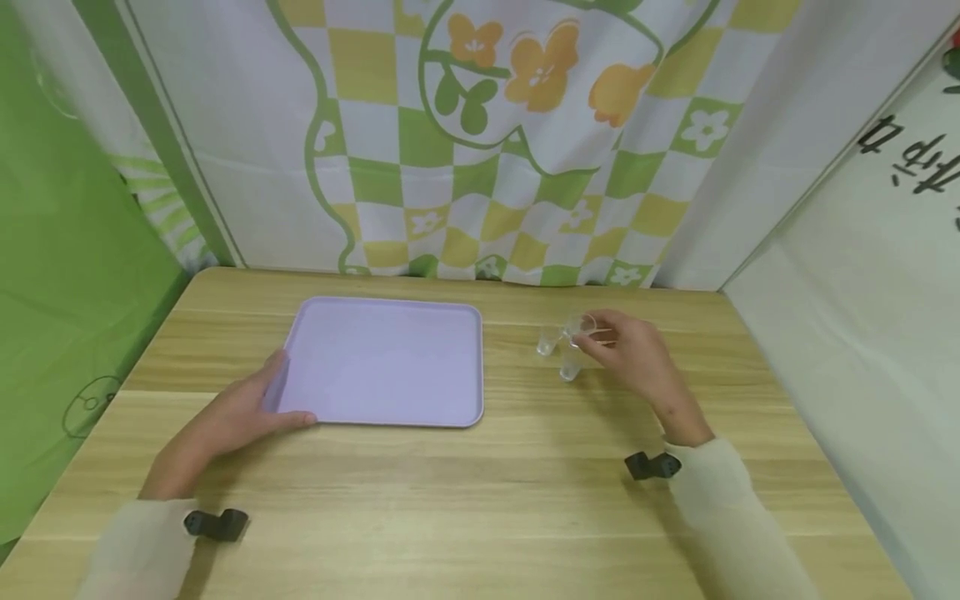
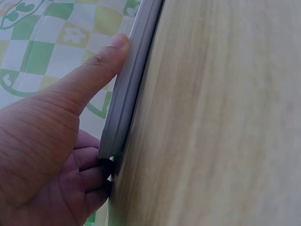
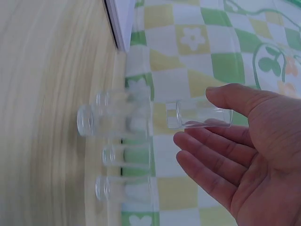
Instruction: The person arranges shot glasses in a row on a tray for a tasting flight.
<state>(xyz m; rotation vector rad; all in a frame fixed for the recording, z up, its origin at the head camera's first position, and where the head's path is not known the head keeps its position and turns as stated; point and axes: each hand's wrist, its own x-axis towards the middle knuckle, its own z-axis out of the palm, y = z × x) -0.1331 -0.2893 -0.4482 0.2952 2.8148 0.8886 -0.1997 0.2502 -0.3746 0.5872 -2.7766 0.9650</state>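
Observation:
My right hand (image 1: 636, 353) pinches a small clear shot glass (image 3: 204, 113) between thumb and fingers, raised off the table; its other fingers are extended beneath. Several similar clear glasses (image 1: 570, 365) stand close together on the table beside it, seen one behind another in the right wrist view. A light purple rectangular tray (image 1: 382, 362) lies on the table to the left, its surface bare. At the tray's near left corner, my left hand (image 1: 238, 414) grips the rim, the thumb along the front edge and the fingers at the left side. The left fingertips are partly hidden.
The wooden table (image 1: 450, 508) runs back to a checked green and yellow curtain (image 1: 510, 183). Green cloth (image 1: 75, 250) hangs at the left and a white sheet with dark writing (image 1: 862, 275) at the right.

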